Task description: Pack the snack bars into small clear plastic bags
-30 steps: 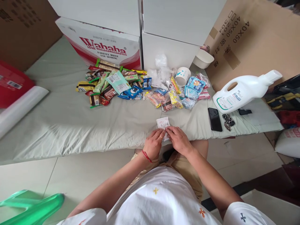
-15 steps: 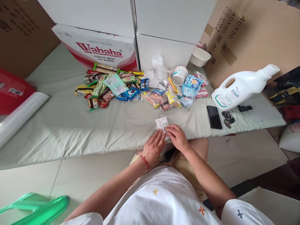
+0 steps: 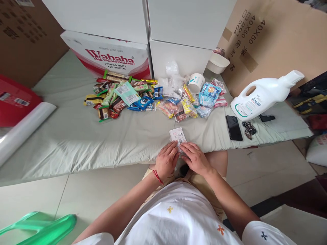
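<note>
A small white printed packet (image 3: 178, 133) lies near the front edge of the cloth-covered table, in front of me. My left hand (image 3: 167, 159), with a ring and a red wrist cord, lies flat with its fingers stretched over the packet's lower left side. From the other side, my right hand (image 3: 195, 157) rests its outstretched fingers on the lower right of the same packet. Both hands cover the packet's near end. Beyond it lie a heap of wrapped snacks (image 3: 119, 102) and several small bagged snacks (image 3: 189, 108).
A white cup (image 3: 196, 83) stands behind the bagged snacks. To the right are a phone (image 3: 233, 128), keys (image 3: 248, 130) and a white detergent bottle (image 3: 258, 98). A Wahaha box (image 3: 109, 56) is at the back, and a white roll (image 3: 25, 132) lies at the left.
My right hand has gone from bent fingers over the packet to lying flatter on its right side. My left hand has slid slightly down, so more of the packet's print shows.
</note>
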Demonstrator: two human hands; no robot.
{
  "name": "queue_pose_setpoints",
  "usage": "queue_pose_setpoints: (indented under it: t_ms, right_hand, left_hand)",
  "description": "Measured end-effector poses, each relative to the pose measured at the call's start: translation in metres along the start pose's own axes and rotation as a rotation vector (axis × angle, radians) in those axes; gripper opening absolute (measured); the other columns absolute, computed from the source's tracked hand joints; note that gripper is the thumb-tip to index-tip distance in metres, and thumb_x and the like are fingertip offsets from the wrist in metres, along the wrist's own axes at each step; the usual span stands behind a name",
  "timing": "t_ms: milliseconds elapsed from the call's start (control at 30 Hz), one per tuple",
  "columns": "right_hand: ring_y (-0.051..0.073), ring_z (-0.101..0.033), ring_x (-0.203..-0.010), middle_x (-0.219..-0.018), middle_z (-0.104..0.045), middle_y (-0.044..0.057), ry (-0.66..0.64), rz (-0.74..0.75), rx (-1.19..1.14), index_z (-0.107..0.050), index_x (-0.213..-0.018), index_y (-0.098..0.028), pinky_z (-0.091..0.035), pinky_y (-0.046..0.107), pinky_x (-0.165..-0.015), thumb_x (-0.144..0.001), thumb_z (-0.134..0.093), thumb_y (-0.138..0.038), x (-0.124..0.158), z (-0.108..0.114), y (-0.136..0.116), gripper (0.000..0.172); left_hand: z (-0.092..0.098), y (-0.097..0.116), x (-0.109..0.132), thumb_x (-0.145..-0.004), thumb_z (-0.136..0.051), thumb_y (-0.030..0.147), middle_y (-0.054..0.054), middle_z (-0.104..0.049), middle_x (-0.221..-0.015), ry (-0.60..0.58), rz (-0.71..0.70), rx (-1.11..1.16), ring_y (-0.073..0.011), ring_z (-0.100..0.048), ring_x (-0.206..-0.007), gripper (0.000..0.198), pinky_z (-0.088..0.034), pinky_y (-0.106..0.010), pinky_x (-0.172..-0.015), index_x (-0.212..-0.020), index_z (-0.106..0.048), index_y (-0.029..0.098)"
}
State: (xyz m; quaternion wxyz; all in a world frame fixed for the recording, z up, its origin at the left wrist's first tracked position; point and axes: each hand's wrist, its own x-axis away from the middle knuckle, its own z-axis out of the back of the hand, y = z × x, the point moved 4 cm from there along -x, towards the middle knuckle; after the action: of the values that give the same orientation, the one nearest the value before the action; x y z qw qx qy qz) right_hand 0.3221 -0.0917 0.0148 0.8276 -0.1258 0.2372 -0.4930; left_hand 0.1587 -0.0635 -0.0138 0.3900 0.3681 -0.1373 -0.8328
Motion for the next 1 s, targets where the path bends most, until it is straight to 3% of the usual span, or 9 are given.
queue_pose_setpoints:
  t_ms: [133,233,300,400,500,600,700,867,1000]
  right_hand:
    - [0.031,-0.043,-0.145,-0.155,-0.052,0.010,-0.053,0.007,0.083,-0.042,-0.157,-0.021,-0.038,0.058,-0.122,-0.101,-0.057,-0.028,-0.004,-0.010,0.001,0.058]
    - [0.031,-0.039,-0.149,-0.159,-0.047,0.011,-0.061,0.023,0.059,-0.038,-0.160,-0.018,-0.039,0.057,-0.122,-0.099,-0.057,-0.022,-0.008,-0.013,0.003,0.063]
    - [0.030,-0.038,-0.150,-0.159,-0.048,0.011,-0.053,0.036,0.014,-0.037,-0.160,-0.020,-0.042,0.055,-0.121,-0.099,-0.055,-0.019,-0.010,-0.013,0.005,0.063]
    - [0.029,-0.040,-0.148,-0.156,-0.051,0.010,-0.041,0.057,-0.045,-0.039,-0.159,-0.024,-0.045,0.056,-0.119,-0.101,-0.053,-0.020,-0.011,-0.013,0.008,0.060]
    - [0.029,-0.040,-0.148,-0.155,-0.052,0.011,-0.032,0.059,-0.048,-0.040,-0.158,-0.023,-0.045,0.056,-0.119,-0.102,-0.052,-0.021,-0.012,-0.012,0.009,0.057]
    - [0.030,-0.040,-0.147,-0.154,-0.052,0.012,-0.023,0.043,-0.029,-0.040,-0.159,-0.022,-0.045,0.056,-0.118,-0.103,-0.052,-0.024,-0.013,-0.010,0.009,0.057]
    - [0.031,-0.045,-0.142,-0.150,-0.055,0.012,-0.046,0.059,-0.008,-0.043,-0.157,-0.024,-0.048,0.057,-0.115,-0.102,-0.055,-0.027,-0.019,-0.008,0.009,0.056]
    - [0.031,-0.049,-0.136,-0.142,-0.062,0.015,-0.028,0.114,0.040,-0.053,-0.150,-0.019,-0.051,0.056,-0.112,-0.102,-0.053,-0.025,-0.026,-0.007,0.011,0.048]
    - [0.030,-0.052,-0.134,-0.137,-0.065,0.014,0.039,0.103,-0.024,-0.055,-0.148,-0.021,-0.052,0.055,-0.111,-0.103,-0.053,-0.027,-0.029,-0.003,0.012,0.046]
  left_hand:
    - [0.004,-0.003,-0.005,-0.098,-0.051,0.016,-0.011,-0.074,-0.125,0.029,0.049,0.030,-0.0229,-0.069,-0.120,0.016,-0.058,-0.041,-0.100,-0.103,-0.065,0.019]
    - [0.007,-0.004,-0.005,-0.094,-0.050,0.011,-0.011,-0.074,-0.126,0.007,0.051,0.070,-0.0226,-0.069,-0.119,0.017,-0.058,-0.041,-0.100,-0.099,-0.063,0.019]
    - [0.008,-0.006,-0.006,-0.089,-0.049,0.006,-0.011,-0.073,-0.127,-0.011,0.074,0.100,-0.0226,-0.070,-0.118,0.025,-0.059,-0.041,-0.099,-0.105,-0.061,0.020]
    - [0.009,-0.013,-0.009,-0.085,-0.047,0.004,-0.015,-0.065,-0.140,-0.008,0.141,0.124,-0.0249,-0.066,-0.125,0.048,-0.060,-0.042,-0.098,-0.130,-0.053,0.019]
    - [0.002,-0.015,-0.017,-0.084,-0.046,0.002,-0.019,-0.054,-0.152,-0.090,0.087,0.081,-0.0287,-0.057,-0.137,0.064,-0.055,-0.047,-0.108,-0.147,-0.044,0.016]
    - [-0.007,-0.018,-0.025,-0.083,-0.046,0.001,-0.017,-0.057,-0.150,-0.195,0.023,0.025,-0.0296,-0.057,-0.137,0.065,-0.051,-0.050,-0.114,-0.146,-0.050,0.016]
    - [-0.009,-0.024,-0.029,-0.080,-0.047,0.002,-0.014,-0.058,-0.150,-0.217,0.031,0.045,-0.0277,-0.057,-0.138,0.069,-0.052,-0.045,-0.114,-0.147,-0.050,0.017]
    - [0.002,-0.031,-0.032,-0.078,-0.051,0.007,-0.017,-0.062,-0.145,-0.272,0.030,0.027,-0.0298,-0.067,-0.123,0.082,-0.059,-0.043,-0.099,-0.158,-0.036,0.014]
    - [0.010,-0.025,-0.033,-0.077,-0.063,0.016,-0.017,-0.051,-0.156,-0.360,-0.088,-0.030,-0.0352,-0.062,-0.129,0.085,-0.055,-0.049,-0.103,-0.158,-0.038,0.018]
